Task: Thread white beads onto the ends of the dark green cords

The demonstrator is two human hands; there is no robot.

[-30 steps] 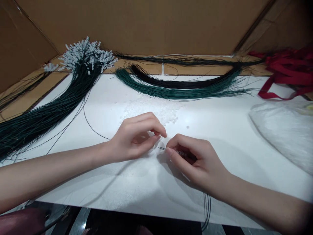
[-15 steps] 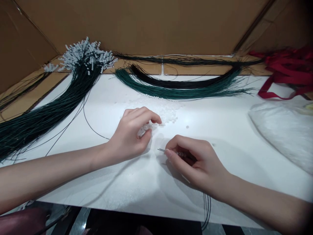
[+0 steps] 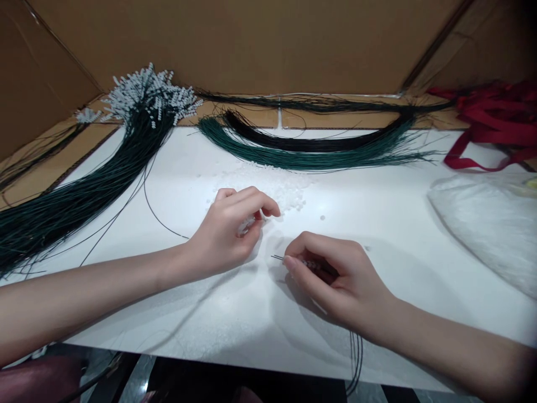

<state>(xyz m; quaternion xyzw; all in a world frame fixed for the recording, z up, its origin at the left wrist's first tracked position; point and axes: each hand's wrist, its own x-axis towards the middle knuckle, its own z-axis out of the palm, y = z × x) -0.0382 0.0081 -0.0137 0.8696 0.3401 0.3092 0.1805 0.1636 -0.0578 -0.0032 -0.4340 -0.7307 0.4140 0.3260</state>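
1. Thin dark wires (image 3: 276,257) lie in the right hand, over the white tabletop's (image 3: 235,330) near middle; their tips poke out leftward and white beads (image 3: 309,263) show inside the grasp.
2. The right hand (image 3: 335,271) pinches them between thumb and index finger, knuckles up, other fingers curled; its forearm enters from lower right.
3. The left hand (image 3: 230,226) arches palm-down, thumb and index apart. Whitish beads show in the gap; whether it grips them I cannot tell.
4. Beyond it spreads a loose bead pile (image 3: 289,193).
5. Farther back curve green (image 3: 293,161) and black wire bundles (image 3: 310,145).
6. Left lies a bead-tipped wire bundle (image 3: 96,179); right, red ribbon (image 3: 482,134) and clear plastic (image 3: 490,224).
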